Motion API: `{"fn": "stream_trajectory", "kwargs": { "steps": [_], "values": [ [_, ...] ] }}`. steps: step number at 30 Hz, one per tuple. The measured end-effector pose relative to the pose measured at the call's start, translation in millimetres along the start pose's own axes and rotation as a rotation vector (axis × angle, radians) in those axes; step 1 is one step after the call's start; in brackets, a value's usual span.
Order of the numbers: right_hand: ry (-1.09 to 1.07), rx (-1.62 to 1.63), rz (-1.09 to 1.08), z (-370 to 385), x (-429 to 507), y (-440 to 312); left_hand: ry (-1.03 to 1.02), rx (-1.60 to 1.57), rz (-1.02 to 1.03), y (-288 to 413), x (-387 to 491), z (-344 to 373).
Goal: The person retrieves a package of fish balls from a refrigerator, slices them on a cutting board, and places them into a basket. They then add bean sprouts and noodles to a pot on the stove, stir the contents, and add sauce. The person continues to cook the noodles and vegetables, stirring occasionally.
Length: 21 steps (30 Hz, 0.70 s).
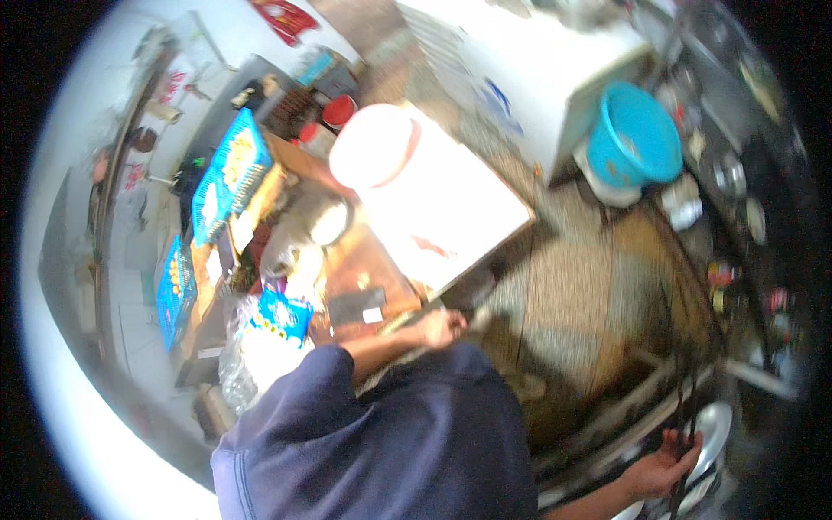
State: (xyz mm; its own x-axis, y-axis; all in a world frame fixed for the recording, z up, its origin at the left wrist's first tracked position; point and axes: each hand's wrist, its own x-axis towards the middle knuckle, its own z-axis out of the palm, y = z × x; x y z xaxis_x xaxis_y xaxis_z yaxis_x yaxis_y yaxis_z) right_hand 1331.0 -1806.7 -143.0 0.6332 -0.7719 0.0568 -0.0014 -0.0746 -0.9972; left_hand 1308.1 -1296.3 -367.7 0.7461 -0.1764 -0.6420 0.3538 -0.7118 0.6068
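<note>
My left hand point(445, 328), its fingers curled, is beside the near corner of a white board or tabletop point(468, 214), at the edge of a brown wooden table point(357, 273). The picture is blurred and I cannot tell whether that hand holds anything. At the lower right, my right hand point(666, 465) is closed round a long, thin, dark utensil point(680, 403), whose exact kind is unclear. Beside this hand lies a shiny metal dish or lid point(714, 432). A round pale pink lid or basin point(370, 146) rests on the white surface's far end.
Blue plastic baskets point(260, 153) holding pale food stand at the left. A blue packet point(283, 315) and clear plastic bags are near my left arm. A turquoise bucket point(634, 140) stands beside a white appliance point(513, 84). Jars and bottles point(721, 273) line the right side above the tiled floor point(565, 292).
</note>
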Motion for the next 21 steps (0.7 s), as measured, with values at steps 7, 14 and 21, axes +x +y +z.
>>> {"fn": "stream_trajectory", "kwargs": {
  "steps": [7, 14, 21],
  "values": [
    [-0.115, 0.066, 0.121, 165, -27, 1, 0.299, -0.067, 0.0, -7, -36, -83],
    [-0.296, 0.114, 0.172, 272, -1, 4, 0.411, -0.199, -0.145, -11, -50, -85],
    [-0.282, 0.19, 0.0, 349, 174, 73, 0.377, -0.387, -0.216, 44, 24, -65]
  ]
}}
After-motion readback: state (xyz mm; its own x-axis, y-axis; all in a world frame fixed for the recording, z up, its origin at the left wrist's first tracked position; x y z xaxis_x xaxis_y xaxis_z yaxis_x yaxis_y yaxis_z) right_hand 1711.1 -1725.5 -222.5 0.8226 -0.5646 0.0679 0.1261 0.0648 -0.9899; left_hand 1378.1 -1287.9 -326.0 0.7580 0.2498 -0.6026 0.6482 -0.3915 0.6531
